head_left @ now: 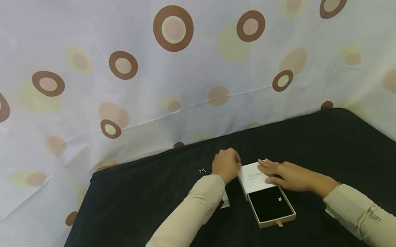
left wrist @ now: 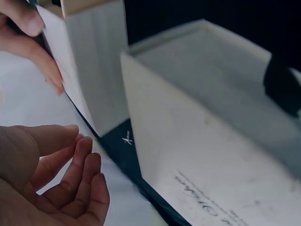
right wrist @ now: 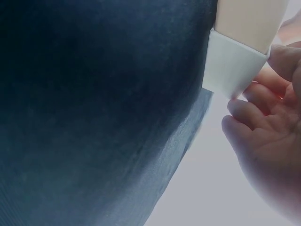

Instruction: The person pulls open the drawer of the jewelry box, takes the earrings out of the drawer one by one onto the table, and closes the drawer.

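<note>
Two small silver pieces lie on the black-covered surface, just to the left of the left hand and apart from its fingers. The left hand is beside the left edge of a white sleeve with script on its top. In the left wrist view its fingers are narrow and bent, the thumb tip brought up to the fingertips; whether something tiny sits between them I cannot tell.

The right hand rests on the sleeve's top from the right side. Its fingers are nearly straight and lie on the white face, the thumb set a little apart from them, toward the sleeve's near edge.

From that near edge a gold-edged tray is partly drawn out toward the person. It has a black lining, and on the lining lies a small silver star-shaped piece, near the tray's right wall. The star is on the person's side of the right hand, below the thumb in the head view and clear of all the fingers; the left fingers are farther from it. A tan tab sticks out of the tray's front.

A second white box, also lettered, is to the left of the first, partly hidden by the left forearm in the head view. The left wrist view shows it open and a dark strip at its rim.
</note>
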Motion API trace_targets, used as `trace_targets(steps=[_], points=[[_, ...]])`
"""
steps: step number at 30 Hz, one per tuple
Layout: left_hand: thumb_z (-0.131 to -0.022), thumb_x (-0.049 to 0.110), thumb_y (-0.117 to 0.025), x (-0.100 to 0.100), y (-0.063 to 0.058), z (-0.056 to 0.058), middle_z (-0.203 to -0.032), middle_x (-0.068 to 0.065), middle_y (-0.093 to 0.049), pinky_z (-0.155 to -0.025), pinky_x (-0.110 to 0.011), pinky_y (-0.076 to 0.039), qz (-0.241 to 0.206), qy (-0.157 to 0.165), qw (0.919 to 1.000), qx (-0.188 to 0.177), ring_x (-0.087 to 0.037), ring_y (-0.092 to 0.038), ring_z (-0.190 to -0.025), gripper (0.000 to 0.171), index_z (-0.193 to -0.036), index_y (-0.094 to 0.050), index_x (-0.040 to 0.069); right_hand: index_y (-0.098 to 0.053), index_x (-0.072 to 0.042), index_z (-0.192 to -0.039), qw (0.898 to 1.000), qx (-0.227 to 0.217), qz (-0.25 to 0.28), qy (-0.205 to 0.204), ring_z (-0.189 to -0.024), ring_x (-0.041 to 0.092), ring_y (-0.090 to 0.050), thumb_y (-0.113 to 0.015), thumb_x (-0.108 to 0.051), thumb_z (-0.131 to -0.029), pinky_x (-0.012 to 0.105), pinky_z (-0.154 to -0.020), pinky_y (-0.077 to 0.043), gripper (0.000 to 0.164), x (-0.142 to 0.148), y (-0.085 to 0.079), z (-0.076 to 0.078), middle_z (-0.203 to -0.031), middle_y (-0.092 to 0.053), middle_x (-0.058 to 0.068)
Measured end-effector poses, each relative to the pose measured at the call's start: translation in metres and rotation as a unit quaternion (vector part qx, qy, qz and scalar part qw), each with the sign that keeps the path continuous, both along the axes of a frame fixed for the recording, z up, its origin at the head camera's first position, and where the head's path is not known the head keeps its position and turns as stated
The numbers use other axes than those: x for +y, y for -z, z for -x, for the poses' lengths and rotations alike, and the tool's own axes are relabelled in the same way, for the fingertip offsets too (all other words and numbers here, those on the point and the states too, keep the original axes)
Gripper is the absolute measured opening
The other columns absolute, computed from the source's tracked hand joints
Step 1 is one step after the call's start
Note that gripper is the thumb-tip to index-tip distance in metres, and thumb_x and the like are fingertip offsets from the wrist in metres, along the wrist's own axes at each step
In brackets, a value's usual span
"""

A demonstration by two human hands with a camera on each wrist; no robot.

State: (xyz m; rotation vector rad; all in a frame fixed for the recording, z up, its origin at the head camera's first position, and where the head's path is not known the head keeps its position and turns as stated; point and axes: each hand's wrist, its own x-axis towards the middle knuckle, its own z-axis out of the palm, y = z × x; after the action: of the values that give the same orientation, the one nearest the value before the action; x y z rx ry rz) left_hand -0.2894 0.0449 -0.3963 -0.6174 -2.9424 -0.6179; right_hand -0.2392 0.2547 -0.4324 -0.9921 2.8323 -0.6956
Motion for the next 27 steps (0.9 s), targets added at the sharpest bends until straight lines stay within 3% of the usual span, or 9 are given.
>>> trace_targets(steps=[5,14,19,27], points=[[-0.089,0.008,-0.063,-0.001,-0.002,-0.010,-0.076,-0.002,-0.068,-0.047,-0.021,-0.042,0.003,0.028,0.9996,-0.003,-0.009,-0.053,-0.054,0.013,-0.081,-0.073,0.009,-0.041,0.007,-0.139,1.000,-0.003,0.002,0.000,-0.135,0.045,-0.030,-0.052,-0.028,-0.099,0.059,-0.104,-0.031,0.055,0.000,-0.001,0.000,-0.148,-0.031,0.026],[-0.085,0.004,-0.065,-0.007,-0.005,-0.036,-0.063,0.001,-0.061,-0.042,-0.020,-0.040,0.000,0.073,0.9973,0.001,-0.008,-0.048,-0.047,0.014,-0.072,-0.068,0.008,-0.041,0.007,-0.139,1.000,-0.003,0.005,0.002,-0.135,0.045,-0.030,-0.052,-0.028,-0.099,0.059,-0.104,-0.031,0.055,0.000,0.002,0.000,-0.148,-0.031,0.026],[-0.086,0.007,-0.067,-0.013,-0.001,-0.045,-0.065,0.002,-0.063,-0.044,-0.018,-0.039,0.003,0.098,0.9952,-0.007,-0.006,-0.049,-0.048,0.012,-0.075,-0.070,0.009,-0.040,0.007,-0.140,1.000,-0.006,0.006,0.001,-0.135,0.045,-0.029,-0.051,-0.028,-0.099,0.059,-0.104,-0.031,0.055,0.000,0.002,-0.001,-0.149,-0.030,0.027],[-0.084,0.009,-0.070,-0.016,0.005,-0.061,-0.074,0.002,-0.067,-0.055,-0.016,-0.044,0.018,0.153,0.9877,0.027,-0.003,-0.054,-0.060,0.005,-0.081,-0.073,0.009,-0.040,0.007,-0.140,1.000,-0.006,0.008,0.006,-0.135,0.045,-0.029,-0.053,-0.026,-0.099,0.059,-0.104,-0.031,0.054,-0.001,0.000,-0.002,-0.149,-0.030,0.026]])
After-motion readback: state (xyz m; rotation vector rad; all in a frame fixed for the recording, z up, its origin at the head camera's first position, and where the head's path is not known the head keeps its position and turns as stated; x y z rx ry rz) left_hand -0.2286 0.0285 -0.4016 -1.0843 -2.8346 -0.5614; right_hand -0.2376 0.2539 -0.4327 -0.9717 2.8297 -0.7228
